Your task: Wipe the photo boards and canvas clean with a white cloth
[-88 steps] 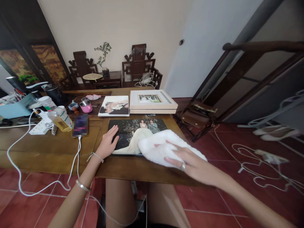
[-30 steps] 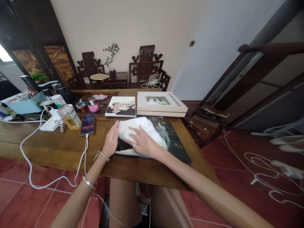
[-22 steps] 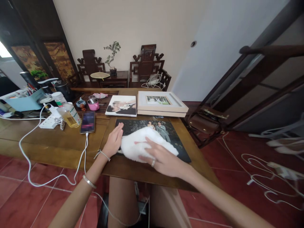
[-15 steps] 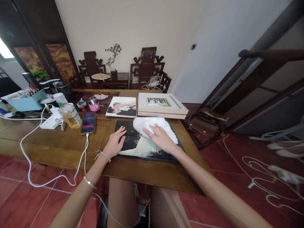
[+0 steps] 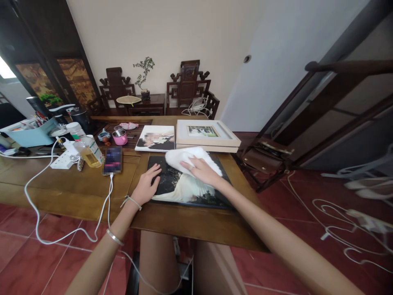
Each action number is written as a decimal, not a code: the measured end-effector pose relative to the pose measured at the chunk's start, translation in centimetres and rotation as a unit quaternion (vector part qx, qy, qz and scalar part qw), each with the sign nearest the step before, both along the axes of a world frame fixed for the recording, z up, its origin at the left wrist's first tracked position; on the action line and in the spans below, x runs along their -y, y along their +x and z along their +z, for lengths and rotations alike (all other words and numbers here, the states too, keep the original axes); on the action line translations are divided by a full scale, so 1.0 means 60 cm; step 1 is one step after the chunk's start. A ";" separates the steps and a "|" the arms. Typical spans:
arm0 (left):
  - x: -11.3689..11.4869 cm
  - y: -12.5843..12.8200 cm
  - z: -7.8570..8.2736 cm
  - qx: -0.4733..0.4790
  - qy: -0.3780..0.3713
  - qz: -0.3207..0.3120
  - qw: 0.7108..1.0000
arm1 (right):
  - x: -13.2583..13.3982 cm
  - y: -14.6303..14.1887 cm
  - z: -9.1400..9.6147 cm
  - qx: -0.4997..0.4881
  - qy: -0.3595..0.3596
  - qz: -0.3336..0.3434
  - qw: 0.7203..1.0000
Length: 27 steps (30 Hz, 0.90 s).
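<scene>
A dark photo panel (image 5: 181,192) with a pale flowing dress in its picture lies flat on the wooden table (image 5: 190,223). My left hand (image 5: 147,182) rests on the panel's left edge, fingers stretched out and holding nothing. With bent fingers, my right hand (image 5: 201,170) presses a folded white cloth (image 5: 181,157) onto the upper right part of the panel. The cloth and hand hide that part of the picture.
Behind the panel lie a photo board (image 5: 156,137) and stacked picture frames (image 5: 230,141). To the left are a phone (image 5: 112,160) on a charging cable, a bottle (image 5: 90,153), a power strip (image 5: 63,159) and a pink cup (image 5: 119,137). A chair (image 5: 260,159) stands right.
My right hand and the white cloth have slid a little up and left across the panel, baring more of its lower right. My left hand stays on the edge.
</scene>
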<state>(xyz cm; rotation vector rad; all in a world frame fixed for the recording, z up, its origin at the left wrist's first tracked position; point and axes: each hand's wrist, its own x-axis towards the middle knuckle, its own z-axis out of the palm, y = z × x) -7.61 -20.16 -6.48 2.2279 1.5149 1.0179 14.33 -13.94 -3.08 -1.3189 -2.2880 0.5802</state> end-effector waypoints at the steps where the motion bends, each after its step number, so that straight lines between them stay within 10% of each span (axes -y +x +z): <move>1: 0.000 0.000 -0.001 0.002 0.000 0.000 1.000 | 0.001 0.026 -0.002 0.010 0.000 -0.029 1.000; 8: -0.002 -0.004 -0.003 0.008 0.001 -0.001 1.000 | 0.044 0.140 -0.016 0.035 0.065 -0.030 0.997; 17: 0.000 0.000 0.003 0.000 -0.016 -0.001 1.000 | 0.237 0.123 0.006 0.049 0.082 0.127 0.987; 27: 0.000 -0.006 0.004 0.002 -0.020 -0.011 1.000 | 0.026 0.050 0.002 0.058 0.068 -0.044 0.995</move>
